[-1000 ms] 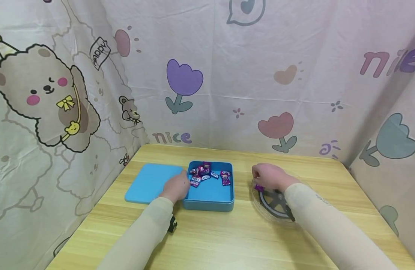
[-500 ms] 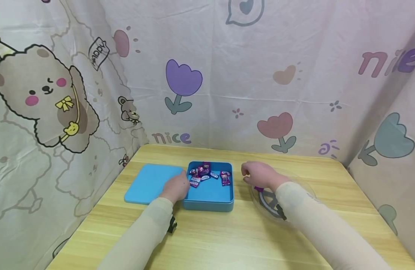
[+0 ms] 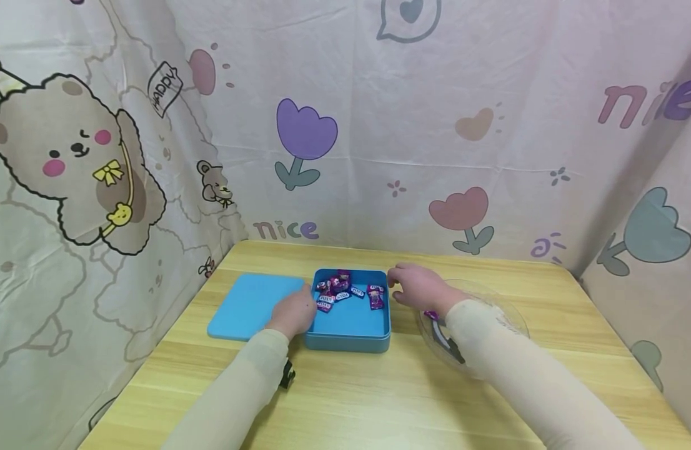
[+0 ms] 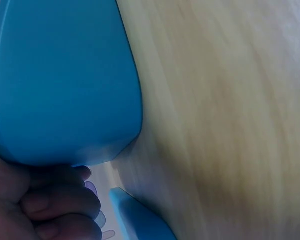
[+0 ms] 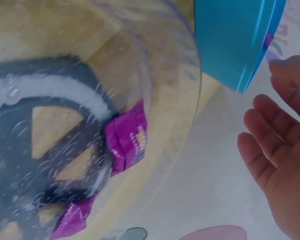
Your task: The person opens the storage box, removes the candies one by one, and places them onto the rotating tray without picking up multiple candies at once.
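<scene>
My left hand (image 3: 295, 309) grips the left wall of an open blue box (image 3: 348, 342), its fingers curled in the left wrist view. Several purple-wrapped candies (image 3: 334, 286) lie in the box's far left part. Two more candies (image 3: 375, 297) lie by its right wall. Beside that wall hovers my right hand (image 3: 418, 287), loosely curled in the right wrist view (image 5: 280, 145). No candy shows at its fingers, but the thumb and index tips are partly hidden. Beneath the right forearm stands a clear round dish (image 3: 514, 315), with purple candies (image 5: 126, 139) in it.
The flat blue lid (image 3: 250, 306) lies left of the box. A dark grey spoked piece (image 5: 20, 125) shows through the clear dish. A small black item (image 3: 287, 374) sits at the left wrist. Printed curtains (image 3: 368, 125) hang behind the wooden table (image 3: 334, 406).
My right hand has moved left from over the clear dish to the right rim of the blue box, its fingers loosening a little. The left hand has stayed on the box.
</scene>
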Motion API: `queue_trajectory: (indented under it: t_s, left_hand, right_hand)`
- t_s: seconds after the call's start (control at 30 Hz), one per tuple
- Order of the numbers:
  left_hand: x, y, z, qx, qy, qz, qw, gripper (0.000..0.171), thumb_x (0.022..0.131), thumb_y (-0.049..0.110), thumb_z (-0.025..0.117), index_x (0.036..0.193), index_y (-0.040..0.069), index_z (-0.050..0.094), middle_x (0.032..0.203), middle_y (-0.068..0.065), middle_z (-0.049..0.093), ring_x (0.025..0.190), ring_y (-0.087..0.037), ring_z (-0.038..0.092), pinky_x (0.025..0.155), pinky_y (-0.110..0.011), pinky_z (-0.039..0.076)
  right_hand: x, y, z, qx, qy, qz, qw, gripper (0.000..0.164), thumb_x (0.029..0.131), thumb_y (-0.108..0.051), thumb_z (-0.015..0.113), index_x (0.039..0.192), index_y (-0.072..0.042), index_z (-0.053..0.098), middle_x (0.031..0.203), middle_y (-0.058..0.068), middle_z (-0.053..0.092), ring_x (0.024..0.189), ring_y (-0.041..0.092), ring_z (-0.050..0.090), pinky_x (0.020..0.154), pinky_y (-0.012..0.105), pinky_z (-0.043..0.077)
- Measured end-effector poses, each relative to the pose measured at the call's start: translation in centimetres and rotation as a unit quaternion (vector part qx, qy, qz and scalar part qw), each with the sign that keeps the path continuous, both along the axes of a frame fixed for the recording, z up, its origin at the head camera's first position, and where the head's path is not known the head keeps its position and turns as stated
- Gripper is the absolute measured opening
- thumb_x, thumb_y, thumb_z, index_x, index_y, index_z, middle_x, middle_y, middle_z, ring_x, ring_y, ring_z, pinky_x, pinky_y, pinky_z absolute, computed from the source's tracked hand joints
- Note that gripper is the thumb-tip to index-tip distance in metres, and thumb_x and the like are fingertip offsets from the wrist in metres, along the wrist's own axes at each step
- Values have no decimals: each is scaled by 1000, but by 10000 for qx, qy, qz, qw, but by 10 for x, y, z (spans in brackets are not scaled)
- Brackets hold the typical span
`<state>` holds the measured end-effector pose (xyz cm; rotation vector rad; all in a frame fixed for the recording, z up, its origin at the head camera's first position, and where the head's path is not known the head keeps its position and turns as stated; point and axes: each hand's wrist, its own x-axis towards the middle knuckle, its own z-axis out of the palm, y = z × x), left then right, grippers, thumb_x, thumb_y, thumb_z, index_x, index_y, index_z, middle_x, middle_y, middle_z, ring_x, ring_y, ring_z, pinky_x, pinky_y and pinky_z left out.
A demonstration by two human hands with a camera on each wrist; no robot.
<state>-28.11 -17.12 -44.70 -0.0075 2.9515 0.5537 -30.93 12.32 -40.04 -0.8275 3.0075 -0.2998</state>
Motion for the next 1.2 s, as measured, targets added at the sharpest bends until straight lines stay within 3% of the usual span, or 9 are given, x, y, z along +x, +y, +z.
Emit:
queue_trajectory:
  t_s: [0.57, 0.8, 1.2]
  left_hand:
    - [-2, -1, -2, -130, 105, -140, 9998, 55, 108, 20, 36, 157, -5, 27, 157, -21, 38, 140, -39, 42, 107, -59, 41]
    - [-2, -1, -3, -112, 121, -118, 9998, 55, 108, 20, 36, 157, -5, 28, 157, -21, 39, 139, -39, 43, 106, -59, 42]
    - [-3, -1, -4, -209, 131, -152, 9996, 55, 108, 20, 37, 156, -6, 29, 154, -22, 42, 136, -39, 46, 104, -58, 44]
  right_hand:
    - [-4, -32, 2, 454, 265, 282, 9982, 26, 94, -22, 74, 119, -15, 72, 110, 3, 69, 96, 17, 62, 89, 38, 54]
    - [-8, -43, -3, 575, 148, 360, 9976, 25, 95, -28, 72, 118, -18, 74, 104, -3, 67, 93, 14, 61, 86, 36, 55]
    - [-6, -60, -5, 800, -121, 378, 9960, 27, 96, -18, 68, 123, -16, 71, 109, 0, 69, 96, 18, 64, 88, 39, 56]
